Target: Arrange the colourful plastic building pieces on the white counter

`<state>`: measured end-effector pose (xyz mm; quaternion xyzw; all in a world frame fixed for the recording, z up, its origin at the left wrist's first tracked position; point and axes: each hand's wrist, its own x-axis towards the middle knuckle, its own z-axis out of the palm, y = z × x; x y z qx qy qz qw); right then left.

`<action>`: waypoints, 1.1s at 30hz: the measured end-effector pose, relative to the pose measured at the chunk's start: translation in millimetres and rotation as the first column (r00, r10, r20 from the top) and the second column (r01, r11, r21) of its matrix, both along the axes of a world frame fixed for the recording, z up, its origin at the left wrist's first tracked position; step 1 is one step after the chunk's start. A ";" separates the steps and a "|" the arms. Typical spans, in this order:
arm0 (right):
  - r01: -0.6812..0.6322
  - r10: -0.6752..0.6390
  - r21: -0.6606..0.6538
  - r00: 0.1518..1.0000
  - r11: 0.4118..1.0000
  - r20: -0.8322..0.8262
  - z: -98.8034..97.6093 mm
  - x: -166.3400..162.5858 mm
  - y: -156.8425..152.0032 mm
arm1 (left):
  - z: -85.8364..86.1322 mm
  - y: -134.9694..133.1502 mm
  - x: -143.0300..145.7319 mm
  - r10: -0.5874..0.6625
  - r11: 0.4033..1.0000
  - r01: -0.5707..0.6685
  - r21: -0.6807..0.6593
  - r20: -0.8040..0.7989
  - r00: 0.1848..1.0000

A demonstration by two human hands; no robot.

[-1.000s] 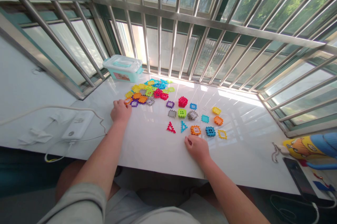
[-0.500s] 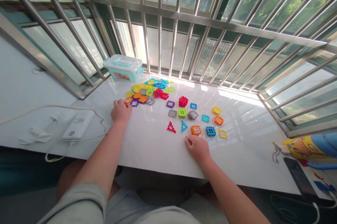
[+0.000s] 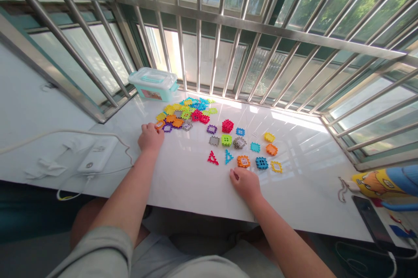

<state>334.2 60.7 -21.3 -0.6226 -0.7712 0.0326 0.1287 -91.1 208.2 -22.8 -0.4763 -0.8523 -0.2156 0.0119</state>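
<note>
My left hand (image 3: 150,137) rests at the near left edge of a pile of toothed plastic building tiles, its fingers closed on an orange tile (image 3: 160,124). Right beside it lies a purple tile (image 3: 167,127). My right hand (image 3: 245,184) lies curled on the table with nothing visible in it, just below an orange window block (image 3: 243,161). Close by are a blue triangle tile (image 3: 228,157), a red triangle tile (image 3: 213,158) and a blue window block (image 3: 261,163). A green block (image 3: 226,140) and a red block (image 3: 227,126) sit farther back.
A teal lidded box (image 3: 153,84) stands behind the pile against the metal bars (image 3: 215,17). On the left, a white power strip (image 3: 98,154) lies with its cables. A phone (image 3: 372,221) and a yellow-blue bottle (image 3: 380,182) are at the right end of the white table (image 3: 183,182).
</note>
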 end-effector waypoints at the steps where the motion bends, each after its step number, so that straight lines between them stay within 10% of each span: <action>1: -0.001 0.001 0.001 1.000 1.000 0.001 0.0 -0.1 0.1 | 0.1 0.1 -0.1 -0.001 1.000 0.001 0.000 0.001 1.000; 33: 0.006 -0.005 0.014 1.000 1.000 -0.007 -1.9 0.9 0.1 | 0.4 0.3 -0.7 -0.009 1.000 0.009 -0.013 0.027 1.000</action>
